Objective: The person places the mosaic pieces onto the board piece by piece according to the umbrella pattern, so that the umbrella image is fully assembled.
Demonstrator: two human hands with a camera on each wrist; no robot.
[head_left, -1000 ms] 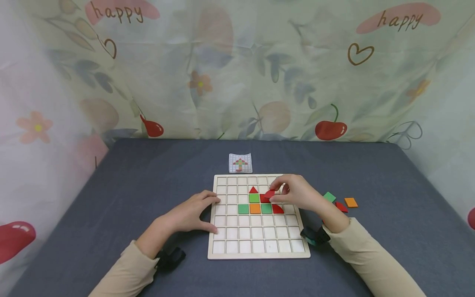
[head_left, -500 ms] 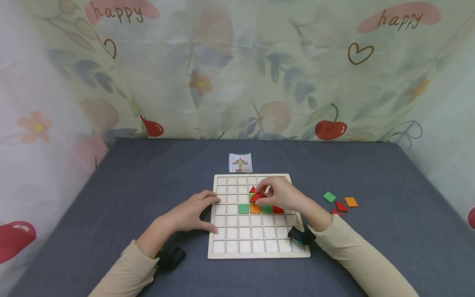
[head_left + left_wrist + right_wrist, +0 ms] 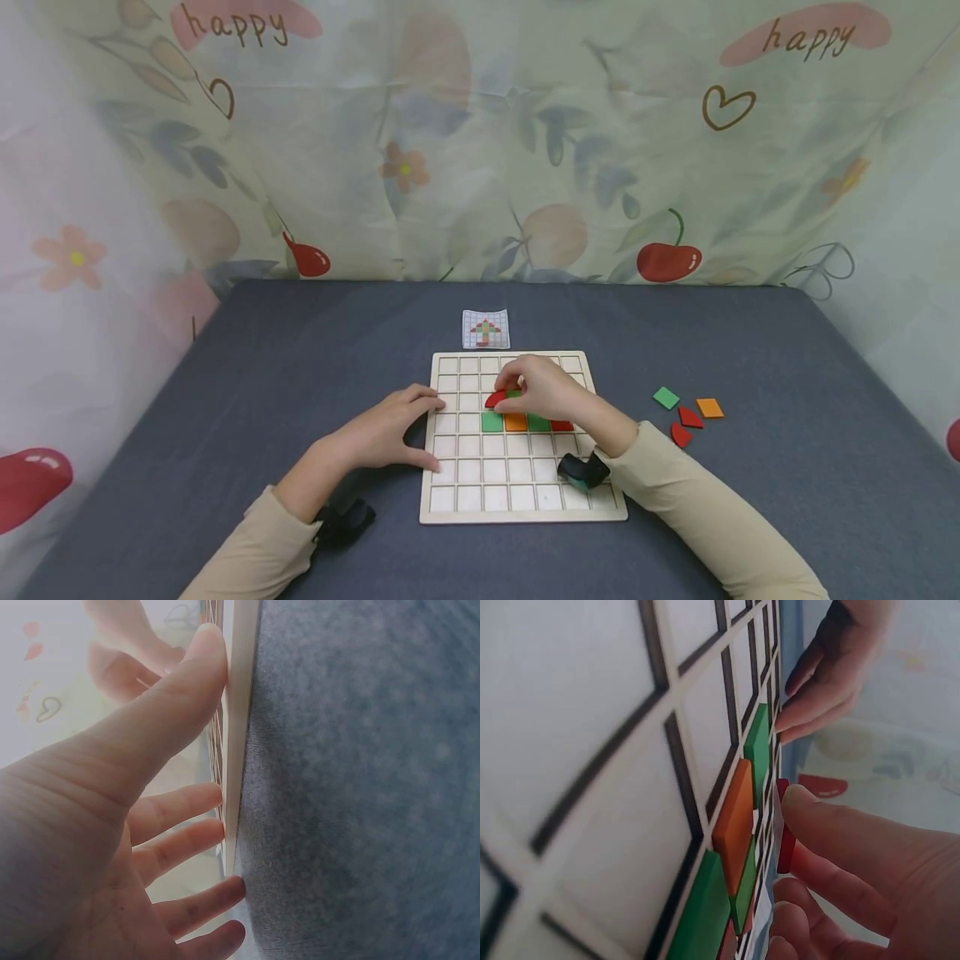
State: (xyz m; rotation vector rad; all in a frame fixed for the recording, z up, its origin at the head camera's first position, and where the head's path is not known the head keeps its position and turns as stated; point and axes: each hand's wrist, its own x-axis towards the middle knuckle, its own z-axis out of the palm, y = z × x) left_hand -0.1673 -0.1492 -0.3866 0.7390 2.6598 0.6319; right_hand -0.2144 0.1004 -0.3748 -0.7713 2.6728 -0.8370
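Note:
My right hand pinches a red tile with one curved side between thumb and fingers, over the wooden grid board. In the right wrist view this red tile stands apart from the board surface. Below it on the board lie a green tile, an orange tile, a second green tile and a partly covered red tile. A lighter green tile shows behind the fingers. My left hand rests on the board's left edge, fingers spread and touching the rim.
Loose tiles lie right of the board: a green square, an orange square, a red piece and another red piece. A small pattern card lies behind the board on the dark tablecloth.
My right hand has moved left across the board with the red tile, from the right of the lighter green tile to its left. The left hand has stayed still.

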